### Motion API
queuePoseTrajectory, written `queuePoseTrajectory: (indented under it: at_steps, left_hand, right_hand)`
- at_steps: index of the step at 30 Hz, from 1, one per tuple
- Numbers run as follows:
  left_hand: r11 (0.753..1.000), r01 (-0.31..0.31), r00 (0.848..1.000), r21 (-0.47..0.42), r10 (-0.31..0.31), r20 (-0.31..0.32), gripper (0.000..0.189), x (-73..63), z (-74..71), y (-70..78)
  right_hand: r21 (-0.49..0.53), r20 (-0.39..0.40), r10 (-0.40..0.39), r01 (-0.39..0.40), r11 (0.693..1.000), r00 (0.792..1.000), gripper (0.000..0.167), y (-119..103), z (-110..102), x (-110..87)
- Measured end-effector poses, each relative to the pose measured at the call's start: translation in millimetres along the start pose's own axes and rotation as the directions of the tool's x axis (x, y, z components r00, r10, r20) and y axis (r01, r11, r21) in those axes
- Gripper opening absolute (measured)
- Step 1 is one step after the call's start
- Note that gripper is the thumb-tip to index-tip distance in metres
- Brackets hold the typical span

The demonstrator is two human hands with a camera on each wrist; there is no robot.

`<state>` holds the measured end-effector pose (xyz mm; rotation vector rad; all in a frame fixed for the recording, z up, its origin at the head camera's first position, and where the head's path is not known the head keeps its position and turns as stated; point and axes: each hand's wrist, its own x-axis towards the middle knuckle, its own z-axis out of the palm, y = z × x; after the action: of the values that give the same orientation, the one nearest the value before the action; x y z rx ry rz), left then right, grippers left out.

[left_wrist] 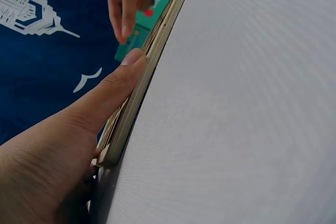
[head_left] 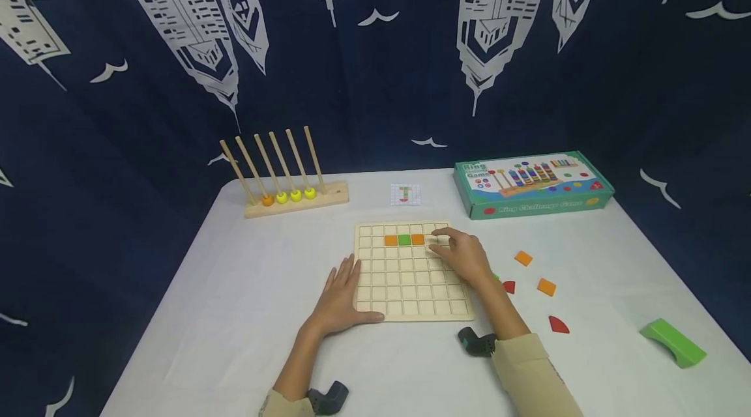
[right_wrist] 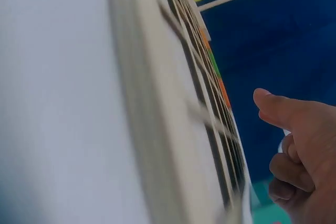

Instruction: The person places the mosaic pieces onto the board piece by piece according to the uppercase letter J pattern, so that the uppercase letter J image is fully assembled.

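A square wooden grid board (head_left: 413, 273) lies mid-table. In its upper part an orange tile (head_left: 391, 240), a green tile (head_left: 404, 240) and another orange tile (head_left: 418, 239) sit side by side in one row. My left hand (head_left: 340, 300) rests at the board's lower left corner, fingers straight along the left side. Its thumb (left_wrist: 113, 85) lies against the near edge in the left wrist view. Over the board's upper right hovers my right hand (head_left: 463, 254), thumb and forefinger apart just right of the row. I see nothing between them.
Right of the board lie orange squares (head_left: 546, 287), red quarter-round pieces (head_left: 559, 324), a half-hidden green piece (head_left: 495, 277) and a green arch block (head_left: 673, 342). Behind stand a peg rack (head_left: 334, 193) with beads, a small pattern card (head_left: 414, 194) and a green game box (head_left: 534, 186).
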<state>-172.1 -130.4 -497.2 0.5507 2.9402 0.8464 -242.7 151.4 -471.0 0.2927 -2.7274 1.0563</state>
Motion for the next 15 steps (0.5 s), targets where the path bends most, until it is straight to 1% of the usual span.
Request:
queuePoseTrajectory:
  at_steps: [3,5,8,11,15]
  left_hand:
    - [1.0,-0.002,1.0,-0.002,0.002,-0.002,0.122,0.3,-1.0,-0.4]
    - [1.0,0.0,1.0,0.007,0.0,0.002,0.123,0.7,-0.9,-1.2]
    - [1.0,-0.004,1.0,0.005,0.004,-0.001,0.123,1.9,0.2,-2.0]
    - [1.0,-0.009,1.0,-0.003,0.009,-0.005,0.123,3.1,1.8,-2.3]
    - [1.0,-0.007,1.0,-0.001,0.007,-0.003,0.123,2.8,2.9,-2.7]
  right_hand:
    - [-0.037,-0.009,-0.002,0.002,0.999,1.0,0.034,8.2,-16.1,-9.1]
    - [-0.066,-0.016,0.009,-0.01,0.998,1.0,0.036,15.1,-27.6,-14.9]
    - [-0.1,-0.048,0.034,-0.038,0.994,0.998,0.037,26.6,-45.4,-22.9]
    - [-0.123,-0.096,0.081,-0.093,0.988,0.992,0.038,38.6,-61.5,-30.5]
    - [-0.133,-0.152,0.153,-0.174,0.976,0.976,0.041,53.3,-75.7,-41.1]
